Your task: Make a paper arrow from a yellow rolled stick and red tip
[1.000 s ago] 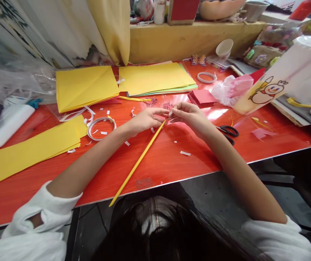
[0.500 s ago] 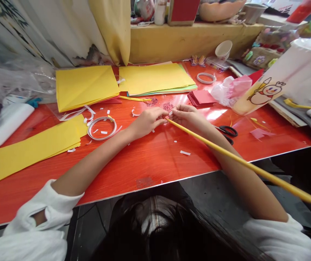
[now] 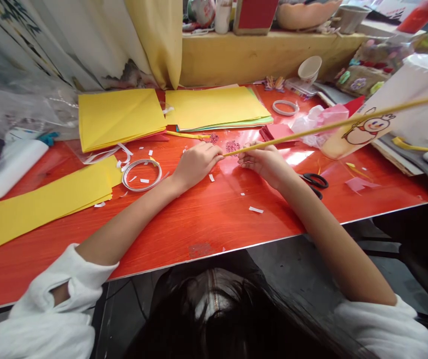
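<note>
Head view: one moment at a red work table [image 3: 214, 224], seen from above and behind the hands.
Stick: a long thin yellow stick [image 3: 333, 123] is held by its near end at the middle of the table; the rest slants up and away to the right, clear of the surface, passing in front of a white bag with a cartoon figure [image 3: 371, 124].
Left hand: the left hand [image 3: 197, 162] is curled, fingertips closed at the stick's near end; exact pinch cannot be told.
Right hand: the right hand [image 3: 264, 160] is closed at the same end, just beside the left; what else it may hold is hidden.
Progress, judged: the stick appears already rolled and slim; work is confined to its tip, so finishing of that end is judged unfinished.
Near surroundings: white paper scraps [image 3: 255, 210] are scattered about; a tape ring [image 3: 141, 175] lies left of the hands, black scissors [image 3: 314, 181] right.
Stock: yellow paper stacks [image 3: 120, 117] lie behind, a strip pile [image 3: 45, 202] at the left, red squares [image 3: 277, 132] beyond the hands.
</note>
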A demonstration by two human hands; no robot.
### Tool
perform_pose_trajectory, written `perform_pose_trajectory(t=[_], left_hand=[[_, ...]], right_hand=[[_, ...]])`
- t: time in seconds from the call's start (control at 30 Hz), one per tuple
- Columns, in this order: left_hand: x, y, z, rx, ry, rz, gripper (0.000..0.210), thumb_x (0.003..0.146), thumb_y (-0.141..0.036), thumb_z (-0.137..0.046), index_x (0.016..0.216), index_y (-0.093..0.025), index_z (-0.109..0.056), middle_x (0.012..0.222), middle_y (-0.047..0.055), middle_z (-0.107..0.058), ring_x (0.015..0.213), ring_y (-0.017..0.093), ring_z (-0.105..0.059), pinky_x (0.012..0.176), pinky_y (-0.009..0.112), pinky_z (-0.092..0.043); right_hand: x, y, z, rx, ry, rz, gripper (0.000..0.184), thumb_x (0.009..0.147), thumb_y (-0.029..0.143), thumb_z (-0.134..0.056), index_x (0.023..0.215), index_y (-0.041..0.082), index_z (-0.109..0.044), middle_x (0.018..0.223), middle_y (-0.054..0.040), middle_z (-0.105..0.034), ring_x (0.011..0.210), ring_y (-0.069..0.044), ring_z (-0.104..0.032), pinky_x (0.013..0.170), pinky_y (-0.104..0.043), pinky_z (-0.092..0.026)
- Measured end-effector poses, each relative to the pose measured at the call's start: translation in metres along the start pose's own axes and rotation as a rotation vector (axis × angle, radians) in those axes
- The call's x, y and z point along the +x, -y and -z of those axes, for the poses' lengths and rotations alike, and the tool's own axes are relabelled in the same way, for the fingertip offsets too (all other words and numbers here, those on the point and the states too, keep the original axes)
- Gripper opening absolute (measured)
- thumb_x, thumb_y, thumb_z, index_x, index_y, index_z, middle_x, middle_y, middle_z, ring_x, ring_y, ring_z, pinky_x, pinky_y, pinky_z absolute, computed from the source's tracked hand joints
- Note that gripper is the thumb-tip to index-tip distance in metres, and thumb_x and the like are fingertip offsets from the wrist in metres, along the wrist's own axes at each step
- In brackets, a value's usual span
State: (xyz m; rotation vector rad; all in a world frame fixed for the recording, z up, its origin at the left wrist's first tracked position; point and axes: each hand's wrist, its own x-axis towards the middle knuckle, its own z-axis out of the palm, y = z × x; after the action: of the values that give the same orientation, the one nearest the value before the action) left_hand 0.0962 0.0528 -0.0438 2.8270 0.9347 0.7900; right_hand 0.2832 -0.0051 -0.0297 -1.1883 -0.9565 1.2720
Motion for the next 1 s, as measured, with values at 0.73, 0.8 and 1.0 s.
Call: perform_pose_trajectory(t=[0.73, 0.8, 1.0], left_hand=[[0.020, 0.006, 0.025, -0.196, 0.171, 0.139, 0.028, 0.083, -0.028, -0.047, 0.090, -0.012, -0.069, 0.092, 0.007, -0.069, 0.085, 0.017, -0.059, 0.078, 0.028, -0.040], [0.023, 0.010, 0.034, -0.138, 0.309, 0.100, 0.031, 0.082, -0.032, -0.047, 0.090, -0.013, -0.070, 0.089, 0.008, -0.068, 0.083, 0.018, -0.058, 0.077, 0.029, -0.039], [0.023, 0.014, 0.044, -0.060, 0.527, 0.125, 0.033, 0.076, -0.033, -0.055, 0.098, -0.012, -0.069, 0.090, 0.009, -0.065, 0.083, 0.019, -0.057, 0.069, 0.027, -0.038]], right_hand=[[0.001, 0.003, -0.016, -0.321, 0.118, -0.012, 0.016, 0.079, 0.022, -0.062, 0.066, 0.015, -0.056, 0.067, -0.0046, -0.064, 0.055, -0.010, -0.060, 0.045, -0.020, -0.044], [0.000, 0.003, -0.016, -0.363, 0.147, -0.007, 0.014, 0.081, 0.019, -0.058, 0.068, 0.015, -0.056, 0.068, -0.0046, -0.065, 0.054, -0.009, -0.059, 0.047, -0.019, -0.045], [-0.002, 0.004, -0.015, -0.413, 0.195, -0.008, 0.015, 0.083, 0.017, -0.054, 0.068, 0.015, -0.056, 0.066, -0.0048, -0.065, 0.054, -0.008, -0.058, 0.049, -0.019, -0.046]])
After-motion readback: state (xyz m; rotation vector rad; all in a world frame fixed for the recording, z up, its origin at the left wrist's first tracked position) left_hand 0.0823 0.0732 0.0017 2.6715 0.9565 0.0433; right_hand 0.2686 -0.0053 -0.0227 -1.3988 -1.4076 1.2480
